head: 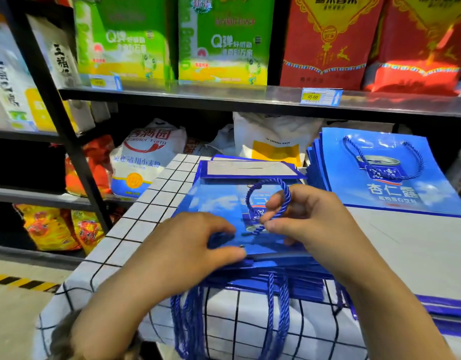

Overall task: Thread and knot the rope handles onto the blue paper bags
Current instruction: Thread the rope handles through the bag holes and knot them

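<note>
A flat blue paper bag (219, 201) lies on top of a stack of like bags on a checked cloth. My left hand (187, 245) grips the bag's near edge, thumb on top by a small hole. My right hand (310, 216) pinches a blue rope handle (271, 196), which arches up in a loop over the bag. The rope's end lies on the bag between my two hands. Several blue rope handles (273, 313) hang down over the stack's front edge.
A stack of finished blue bags (395, 188) with a rope handle leans at the right on a grey surface (411, 242). The white checked cloth (135, 219) covers the table. Black shelves (224, 94) with green and red packs and flour sacks stand behind.
</note>
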`<state>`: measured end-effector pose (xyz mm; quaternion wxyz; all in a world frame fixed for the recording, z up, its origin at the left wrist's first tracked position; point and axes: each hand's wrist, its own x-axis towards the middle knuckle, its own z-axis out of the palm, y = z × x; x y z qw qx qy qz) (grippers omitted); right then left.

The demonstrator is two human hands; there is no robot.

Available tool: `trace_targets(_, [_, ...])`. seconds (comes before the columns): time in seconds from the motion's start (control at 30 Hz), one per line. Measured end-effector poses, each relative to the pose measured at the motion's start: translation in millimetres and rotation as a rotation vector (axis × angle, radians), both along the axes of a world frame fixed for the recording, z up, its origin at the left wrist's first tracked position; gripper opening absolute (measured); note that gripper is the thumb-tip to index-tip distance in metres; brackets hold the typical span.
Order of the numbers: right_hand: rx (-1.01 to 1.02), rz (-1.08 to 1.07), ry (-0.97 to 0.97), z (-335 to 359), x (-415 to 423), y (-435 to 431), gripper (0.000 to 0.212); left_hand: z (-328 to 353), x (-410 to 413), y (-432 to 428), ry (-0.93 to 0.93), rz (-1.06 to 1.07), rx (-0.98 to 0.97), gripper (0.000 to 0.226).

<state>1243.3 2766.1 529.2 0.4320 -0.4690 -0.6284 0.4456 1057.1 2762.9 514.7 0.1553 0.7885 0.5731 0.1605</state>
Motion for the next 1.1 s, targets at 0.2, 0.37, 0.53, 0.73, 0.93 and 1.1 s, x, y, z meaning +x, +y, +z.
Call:
trace_targets(0.2, [-0.036, 0.03, -0.029, -16, -14, 7, 0.027, -22, -4, -14, -0.019, 0.0, 0.069, 0.049])
trace_targets(0.37, [0.016, 0.113, -0.138, -17, -16, 12, 0.034, -27, -7, -12, -0.08, 0.01, 0.048, 0.055])
trace_targets(0.53, [0.093, 0.203, -0.27, -13, -21, 17, 0.037, -24, -11, -9, -0.161, 0.016, 0.007, 0.055])
trace_targets(0.73, [0.102, 0.311, -0.402, -5, -28, 24, 0.034, -20, -12, -8, -0.157, 0.032, 0.012, 0.051])
trace_targets(0.93, [0.03, 0.36, -0.392, -3, -28, 28, 0.033, -20, -13, -8, -0.141, 0.025, 0.011, 0.055])
trace_targets(1.1, [0.048, 0.348, -0.396, -3, -30, 31, 0.032, -21, -12, -7, -0.189, 0.022, 0.018, 0.066])
